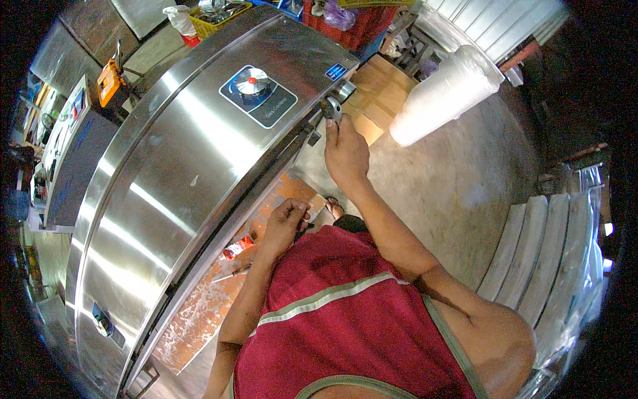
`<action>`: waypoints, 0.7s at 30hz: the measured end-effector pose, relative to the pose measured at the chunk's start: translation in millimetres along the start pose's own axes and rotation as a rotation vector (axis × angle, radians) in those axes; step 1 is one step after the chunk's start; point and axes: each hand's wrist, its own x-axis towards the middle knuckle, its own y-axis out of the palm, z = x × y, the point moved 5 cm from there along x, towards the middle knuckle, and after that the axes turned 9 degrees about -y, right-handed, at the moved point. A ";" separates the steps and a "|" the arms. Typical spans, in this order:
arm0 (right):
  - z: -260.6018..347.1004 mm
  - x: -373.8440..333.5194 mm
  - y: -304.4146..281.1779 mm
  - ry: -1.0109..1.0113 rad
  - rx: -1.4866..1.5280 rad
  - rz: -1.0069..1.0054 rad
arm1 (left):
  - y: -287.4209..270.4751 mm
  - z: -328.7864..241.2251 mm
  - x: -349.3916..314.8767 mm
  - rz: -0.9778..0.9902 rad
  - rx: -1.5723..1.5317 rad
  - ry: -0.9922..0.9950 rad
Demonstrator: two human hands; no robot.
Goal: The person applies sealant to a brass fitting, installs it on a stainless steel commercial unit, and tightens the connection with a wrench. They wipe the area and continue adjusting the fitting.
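A large stainless steel appliance body (199,153) stands in front of me. On its panel is a round silver control knob (252,82) with a red centre. At its right end my right hand (348,149) is closed on a small grey-and-black tool (333,108), held at the panel's lower edge near a short metal cylinder (345,88). The tool's exact kind is not clear. Close to my body, below the panel, my left hand (287,221) has its fingers curled; what they hold, if anything, is hidden.
Below the panel, a worn orange-brown board (199,326) bears a red packet (238,247) and a screwdriver (234,272). Right of the appliance are a cardboard box (382,86) and a roll of clear plastic wrap (448,96). A slatted bench (541,249) stands at my right.
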 end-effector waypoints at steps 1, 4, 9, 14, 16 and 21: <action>-0.3 0.6 -0.8 0.006 -0.003 0.008 | 1.1 -1.5 0.1 0.000 0.016 0.010; -0.2 1.2 -1.7 0.010 -0.002 0.021 | 2.6 -3.6 0.0 0.005 0.015 0.007; 2.4 -1.3 0.8 -0.054 0.049 -0.052 | 2.0 -4.9 -2.1 0.019 -0.002 0.007; -0.7 -3.2 4.4 -0.072 0.013 -0.063 | -3.9 -6.4 -5.6 0.004 0.059 0.001; -4.8 -3.4 7.8 -0.020 0.092 -0.018 | -8.4 -6.6 -6.2 -0.020 0.131 -0.001; -5.7 4.8 4.8 -0.095 0.323 0.010 | -14.2 -3.3 -7.3 -0.034 0.102 0.011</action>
